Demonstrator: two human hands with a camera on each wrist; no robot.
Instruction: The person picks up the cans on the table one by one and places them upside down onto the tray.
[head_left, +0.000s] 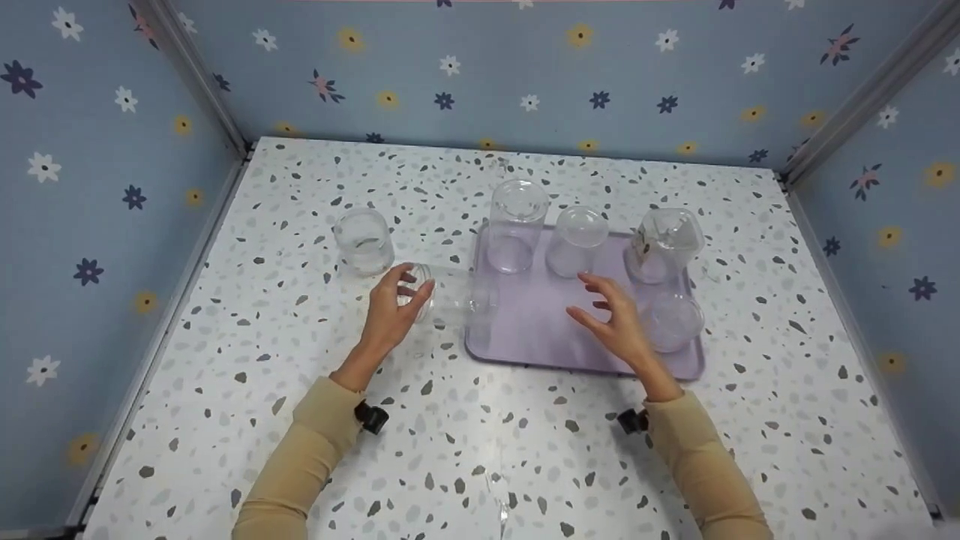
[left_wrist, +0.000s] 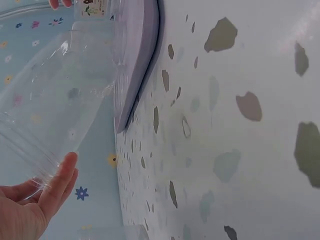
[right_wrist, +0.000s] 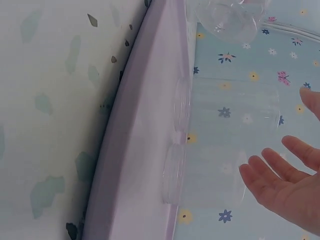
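Note:
My left hand (head_left: 390, 311) grips the ringed neck end of a clear plastic jar (head_left: 454, 296), with thumb and fingers around it. The jar lies tilted on its side in the air, its far end over the left edge of the lilac tray (head_left: 540, 334). In the left wrist view the see-through jar (left_wrist: 60, 85) slants from the fingers toward the tray. Over the tray's right part, my right hand (head_left: 619, 322) holds nothing, thumb and fingers spread apart. Behind its fingertips stand a tall clear jar (head_left: 517, 229) and a shorter one (head_left: 577, 244).
A squarish clear jar with a label (head_left: 664, 244) stands at the tray's back right. In front of it, partly behind the right hand, is a round clear jar (head_left: 676, 322). Another clear jar (head_left: 365, 244) stands on the speckled table (head_left: 480, 442), left of the tray. Flowered panels (head_left: 480, 75) enclose the table.

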